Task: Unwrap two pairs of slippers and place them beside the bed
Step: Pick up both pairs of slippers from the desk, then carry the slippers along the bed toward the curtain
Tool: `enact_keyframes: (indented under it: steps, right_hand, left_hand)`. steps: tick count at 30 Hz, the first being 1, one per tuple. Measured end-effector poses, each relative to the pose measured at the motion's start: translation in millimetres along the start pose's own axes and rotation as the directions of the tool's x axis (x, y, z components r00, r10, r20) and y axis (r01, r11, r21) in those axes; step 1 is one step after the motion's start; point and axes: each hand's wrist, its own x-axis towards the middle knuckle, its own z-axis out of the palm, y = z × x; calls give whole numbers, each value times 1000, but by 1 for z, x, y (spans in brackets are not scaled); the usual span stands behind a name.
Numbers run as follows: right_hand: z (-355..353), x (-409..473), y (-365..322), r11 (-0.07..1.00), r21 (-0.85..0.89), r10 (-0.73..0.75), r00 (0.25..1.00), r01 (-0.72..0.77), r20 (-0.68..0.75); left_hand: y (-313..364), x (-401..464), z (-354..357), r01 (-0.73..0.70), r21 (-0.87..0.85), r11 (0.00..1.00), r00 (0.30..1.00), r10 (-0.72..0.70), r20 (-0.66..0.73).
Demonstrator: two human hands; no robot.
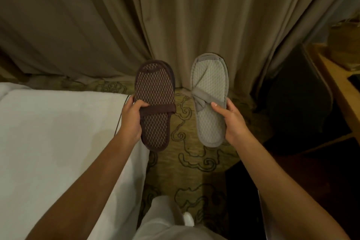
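My left hand [132,117] grips the brown slippers [154,91], a stacked pair held flat with a dark band around the middle and the dotted sole facing up. The grey slippers [209,87], also stacked and tied with a knotted grey band, are held in my right hand [230,121], thumb on the knot. Both pairs hang in the air over the patterned carpet [194,160], toes pointing at the curtain. The bed [58,132] with its white sheet lies on the left, its edge just under my left wrist.
Heavy beige curtains [175,15] fill the back. A dark chair or case [296,103] and a wooden desk edge [339,84] stand at the right. My white-trousered leg [161,218] and white shoe [188,218] are on the carpet strip between bed and furniture.
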Motion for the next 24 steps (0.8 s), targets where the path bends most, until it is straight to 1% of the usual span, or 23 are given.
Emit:
enact_keyframes:
  steps: [3, 7, 11, 15, 17, 19, 22, 24]
  right_hand:
    - [20, 66, -10, 999, -39, 31, 999, -30, 25]
    - [44, 159, -18, 996, -77, 39, 998, -34, 57]
    - [70, 246, -34, 994, -96, 61, 997, -56, 50]
    - [97, 325, -60, 989, -125, 90, 989, -76, 113]
    - [108, 369, -71, 987, -129, 113, 983, -94, 146]
    - [121, 417, -78, 983, -150, 133, 975, -107, 178]
    - [145, 487, -81, 968, -209, 192, 950, -142, 245]
    - [165, 528, -83, 949, -264, 256, 914, -175, 314]
  left_hand:
    - [7, 60, 8, 0, -30, 1000, 999, -1, -32]
    - [17, 147, 13, -6, -62, 998, 997, 1, -79]
    - [32, 235, 12, 31, -136, 990, 992, -47, -120]
    - [53, 304, 12, 28, -101, 994, 984, -45, -173]
    - [63, 334, 13, -2, -72, 997, 980, -12, -196]
    - [72, 365, 13, -30, -56, 998, 969, 15, -247]
    - [79, 406, 10, -59, -89, 994, 951, 29, -306]
    - [83, 426, 9, -80, -155, 985, 932, 19, -362]
